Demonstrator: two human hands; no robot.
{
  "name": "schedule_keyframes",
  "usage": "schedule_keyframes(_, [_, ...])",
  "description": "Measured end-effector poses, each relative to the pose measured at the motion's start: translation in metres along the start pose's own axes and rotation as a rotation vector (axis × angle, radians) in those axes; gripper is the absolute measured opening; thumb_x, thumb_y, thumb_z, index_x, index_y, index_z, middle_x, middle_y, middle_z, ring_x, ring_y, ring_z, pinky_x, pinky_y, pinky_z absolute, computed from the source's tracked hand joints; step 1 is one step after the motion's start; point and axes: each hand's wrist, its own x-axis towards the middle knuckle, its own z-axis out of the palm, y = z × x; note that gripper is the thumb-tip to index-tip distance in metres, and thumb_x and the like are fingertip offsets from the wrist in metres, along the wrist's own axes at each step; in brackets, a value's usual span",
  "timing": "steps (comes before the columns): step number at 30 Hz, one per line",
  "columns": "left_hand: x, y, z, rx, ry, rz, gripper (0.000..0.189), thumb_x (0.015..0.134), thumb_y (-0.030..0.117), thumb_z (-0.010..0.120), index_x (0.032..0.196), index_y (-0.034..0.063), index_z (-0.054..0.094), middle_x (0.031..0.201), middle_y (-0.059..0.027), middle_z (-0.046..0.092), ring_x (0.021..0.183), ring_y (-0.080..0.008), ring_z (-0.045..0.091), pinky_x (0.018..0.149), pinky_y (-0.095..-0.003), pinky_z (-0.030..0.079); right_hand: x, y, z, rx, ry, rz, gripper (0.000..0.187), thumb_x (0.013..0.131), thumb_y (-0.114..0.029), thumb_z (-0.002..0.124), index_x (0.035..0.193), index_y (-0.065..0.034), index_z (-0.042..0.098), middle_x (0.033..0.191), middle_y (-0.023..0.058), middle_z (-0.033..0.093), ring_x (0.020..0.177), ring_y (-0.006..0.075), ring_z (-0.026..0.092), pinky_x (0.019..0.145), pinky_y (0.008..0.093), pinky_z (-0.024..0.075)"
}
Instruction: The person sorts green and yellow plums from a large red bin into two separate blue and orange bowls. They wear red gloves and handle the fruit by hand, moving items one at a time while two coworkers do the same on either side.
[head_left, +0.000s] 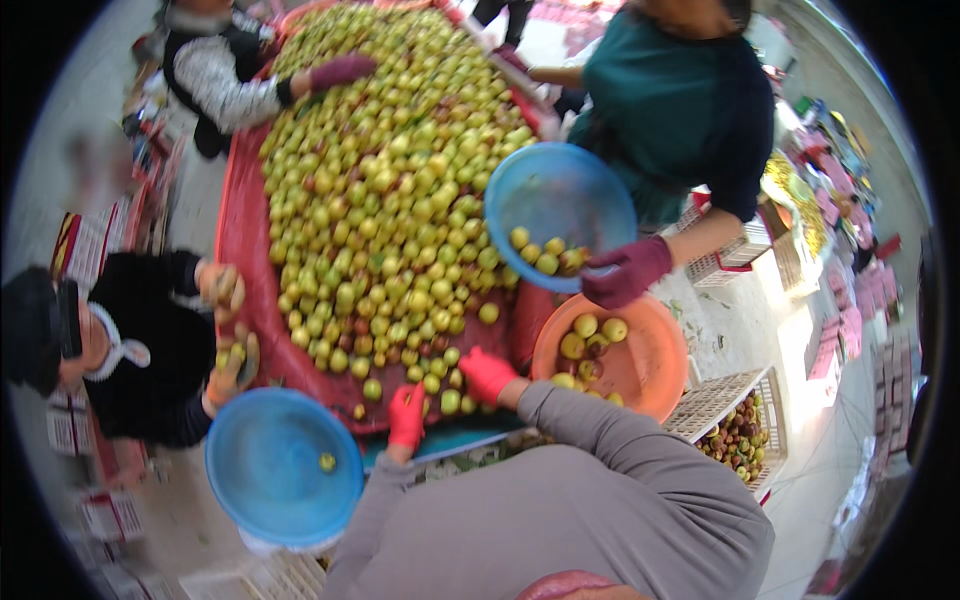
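Note:
A large heap of round yellow-green fruit (397, 217), apparently jujubes, some with brown patches, covers a red-lined sorting table (251, 247). My left hand (406, 417), in a red glove, is at the near edge of the table, its fingers bent beside a few loose fruits. Whether a fruit is between them is hidden. To its right my right hand (487, 375), also red-gloved, reaches into the near end of the heap. Its fingertips are close to several fruits; blur hides whether it holds one. An orange basin (649, 367) with several fruits stands right of that hand.
A blue basin (281, 465) holding one fruit is at my left. Another blue basin (562, 180) is tilted beside a co-worker's purple-gloved hand (630, 271). Co-workers stand left (150, 337) and far left (225, 82). A white plastic crate (709, 405) of browner fruit sits at right.

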Motion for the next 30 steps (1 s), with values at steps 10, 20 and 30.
schedule_keyframes(10, [-0.018,0.014,0.0,-0.366,-0.183,-0.192,0.049,0.099,0.051,0.048,0.122,0.0084,0.055,0.102,-0.0099,0.066,0.054,-0.0139,0.057,0.038,-0.0224,0.038,-0.062,-0.003,0.012,0.159,-0.281,-0.114,0.042,0.091,-0.041,0.06,0.111,-0.0035,0.063,0.103,0.022,0.066,0.1,0.0408,0.062,0.086,0.0472,0.0497])
schedule_keyframes(20, [-0.021,0.011,0.003,-0.288,-0.305,-0.178,0.047,0.095,0.02,0.062,0.139,0.0169,0.046,0.12,-0.0054,0.062,0.078,-0.0188,0.065,0.057,-0.0265,0.051,-0.061,-0.01,-0.002,0.337,-0.115,-0.194,0.039,0.089,-0.024,0.065,0.122,-0.0047,0.058,0.111,0.0198,0.065,0.103,0.0377,0.062,0.089,0.0443,0.0502])
schedule_keyframes(30, [-0.025,0.008,0.027,-0.288,-0.434,-0.054,0.045,0.103,0.024,0.047,0.143,0.005,0.043,0.135,-0.0079,0.053,0.125,-0.0191,0.05,0.098,-0.031,0.045,-0.055,-0.041,-0.016,0.522,0.023,-0.196,0.065,0.079,-0.028,0.075,0.135,-0.0066,0.048,0.118,0.0232,0.058,0.107,0.0417,0.058,0.092,0.0455,0.0477])
